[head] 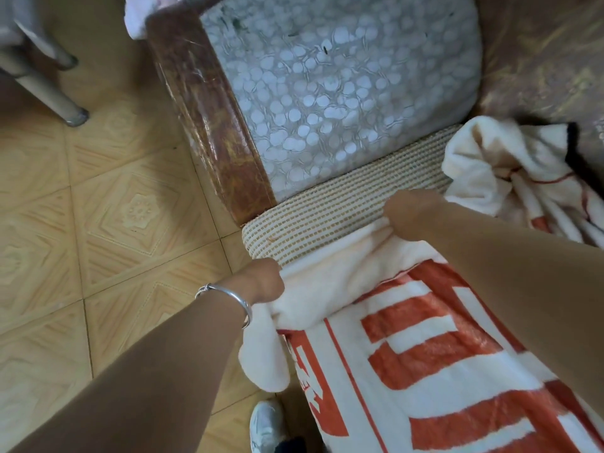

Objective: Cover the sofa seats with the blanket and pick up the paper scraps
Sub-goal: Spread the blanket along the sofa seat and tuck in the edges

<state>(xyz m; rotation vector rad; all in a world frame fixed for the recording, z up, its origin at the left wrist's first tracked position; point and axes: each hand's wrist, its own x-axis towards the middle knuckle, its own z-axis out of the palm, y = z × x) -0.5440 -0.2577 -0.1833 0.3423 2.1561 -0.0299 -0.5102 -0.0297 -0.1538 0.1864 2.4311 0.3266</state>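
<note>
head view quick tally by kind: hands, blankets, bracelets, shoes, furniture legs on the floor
hands: 2 (left hand, right hand, both gripping the blanket)
blanket: 1
bracelet: 1
shoe: 1
furniture legs: 2
total: 7

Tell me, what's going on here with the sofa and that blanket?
A person is spreading an orange-and-white blanket over the sofa. The left hand, with a silver bracelet at its wrist, and the right hand both grip the blanket's cream edge. The blanket lies over the near end; a strip of woven mesh mat shows beyond its edge, and the far pebble-patterned cushion is bare. More of the blanket lies bunched at the right.
</note>
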